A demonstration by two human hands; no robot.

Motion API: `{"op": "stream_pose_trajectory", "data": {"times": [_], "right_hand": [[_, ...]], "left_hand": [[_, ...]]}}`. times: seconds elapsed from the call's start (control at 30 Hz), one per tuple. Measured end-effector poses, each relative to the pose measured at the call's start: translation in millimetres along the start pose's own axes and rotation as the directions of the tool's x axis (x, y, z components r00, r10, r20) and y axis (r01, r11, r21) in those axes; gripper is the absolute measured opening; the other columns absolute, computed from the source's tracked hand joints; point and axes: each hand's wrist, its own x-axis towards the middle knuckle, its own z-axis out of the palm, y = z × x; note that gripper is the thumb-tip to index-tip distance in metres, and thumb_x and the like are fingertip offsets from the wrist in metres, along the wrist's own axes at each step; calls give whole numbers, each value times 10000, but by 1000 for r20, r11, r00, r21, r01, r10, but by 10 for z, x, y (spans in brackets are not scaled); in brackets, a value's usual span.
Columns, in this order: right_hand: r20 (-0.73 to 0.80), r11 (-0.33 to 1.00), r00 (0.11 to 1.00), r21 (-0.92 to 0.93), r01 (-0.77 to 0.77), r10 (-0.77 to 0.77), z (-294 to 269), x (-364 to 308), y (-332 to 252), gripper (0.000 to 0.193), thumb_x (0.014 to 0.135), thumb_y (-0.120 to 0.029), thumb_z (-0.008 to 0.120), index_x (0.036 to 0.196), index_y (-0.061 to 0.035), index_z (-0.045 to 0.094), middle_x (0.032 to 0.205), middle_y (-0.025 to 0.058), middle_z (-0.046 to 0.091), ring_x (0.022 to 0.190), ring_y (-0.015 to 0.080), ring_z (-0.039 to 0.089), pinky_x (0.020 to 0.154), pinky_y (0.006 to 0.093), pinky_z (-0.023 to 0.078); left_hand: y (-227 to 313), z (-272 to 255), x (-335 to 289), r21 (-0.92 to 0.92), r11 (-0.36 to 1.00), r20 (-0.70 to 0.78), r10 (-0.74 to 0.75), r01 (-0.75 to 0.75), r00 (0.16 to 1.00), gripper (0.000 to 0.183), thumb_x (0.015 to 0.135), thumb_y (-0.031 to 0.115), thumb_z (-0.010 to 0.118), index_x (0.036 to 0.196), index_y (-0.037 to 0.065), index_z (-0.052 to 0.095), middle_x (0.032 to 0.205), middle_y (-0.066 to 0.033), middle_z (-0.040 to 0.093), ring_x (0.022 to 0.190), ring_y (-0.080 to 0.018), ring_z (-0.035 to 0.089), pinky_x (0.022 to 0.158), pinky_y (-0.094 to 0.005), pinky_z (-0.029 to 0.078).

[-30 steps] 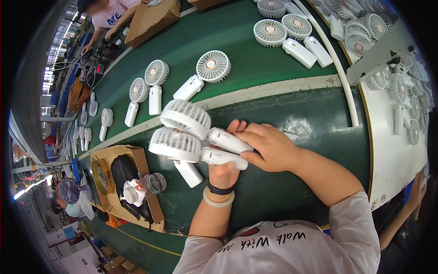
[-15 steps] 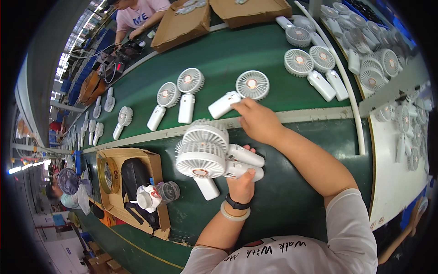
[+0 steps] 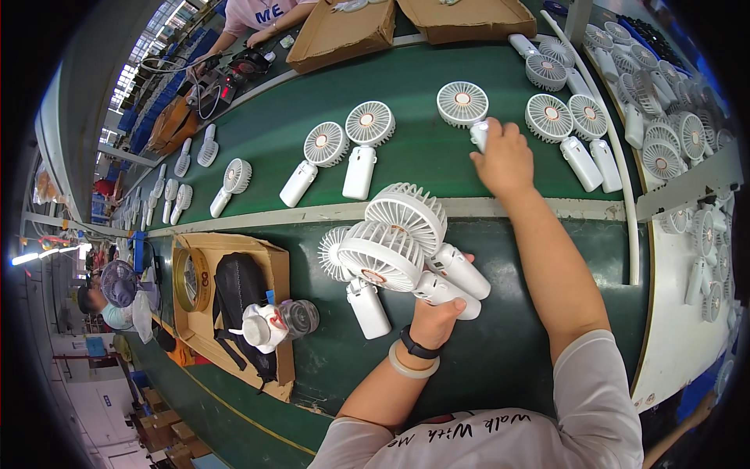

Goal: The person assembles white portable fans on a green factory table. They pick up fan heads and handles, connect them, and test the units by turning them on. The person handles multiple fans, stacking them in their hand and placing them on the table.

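My left hand (image 3: 436, 319) grips the white handles of two handheld fans, a front fan (image 3: 381, 256) and one behind it (image 3: 414, 215), their round slatted heads overlapping. A third fan (image 3: 367, 311) is beside them over the near green worktop, partly hidden by their heads. Out on the green belt, my right hand (image 3: 506, 159) is closed round the handle of another white fan (image 3: 462, 104). That fan's round grille faces up, and most of its handle is covered by my fingers. To its right a pair of fans (image 3: 549, 117) lies side by side.
More fans (image 3: 326, 144) lie along the belt (image 3: 422, 168) to the left. Many are piled on a white side table (image 3: 664, 336) at right. A cardboard tray (image 3: 281, 313) holds a black pouch (image 3: 238, 293) and tape roll; a clear jar (image 3: 299, 318) stands beside it. A person works across the belt.
My right hand has reached farther across the belt, and the fan under it has shifted away and turned. My left hand still holds its two fans. The whole view has swung somewhat.
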Motion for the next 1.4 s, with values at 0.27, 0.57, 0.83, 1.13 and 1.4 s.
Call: {"op": "stream_pose_trajectory", "data": {"times": [0.27,0.57,0.83,1.13,1.4], "right_hand": [[71,533,995,846,-24,-69,-171,-564,531,488,882,-255,546,1299,-55,390,1157,147,532,982,248,539,819,350,441],[319,-672,856,531,-517,-406,-541,-1468,648,504,944,-431,369,1349,-132,341,1161,150,495,781,236,501,676,368,428],[277,-661,803,460,-593,-527,-547,-1440,642,563,930,-522,327,1372,-172,307,1086,138,507,726,213,494,607,332,389],[219,-658,784,442,-610,-580,-545,-1439,633,589,931,-559,265,1370,-167,298,1075,141,512,704,218,512,597,333,405],[372,-454,856,731,-509,-359,-503,-1440,601,537,910,-463,431,1282,-78,382,1038,123,540,769,217,557,680,362,483]], "left_hand": [[18,69,33,32,997,123,-69,66,990,726,675,191,743,1260,88,325,1214,-149,467,1083,-229,507,925,-371,429],[-23,84,2,3,998,142,-69,69,987,693,689,167,733,1253,68,343,1177,-144,513,1090,-247,526,941,-385,428],[-90,24,-49,-143,981,127,-111,129,986,660,678,210,730,1236,75,403,1166,-128,494,1099,-278,507,1011,-520,359],[8,95,-47,-277,936,160,-176,215,971,651,688,180,719,1240,60,396,1137,-110,491,1050,-273,537,948,-492,437],[0,45,-23,-264,934,244,-175,239,954,796,680,251,737,1334,170,291,1063,-185,464,998,-293,534,887,-443,482]]}}
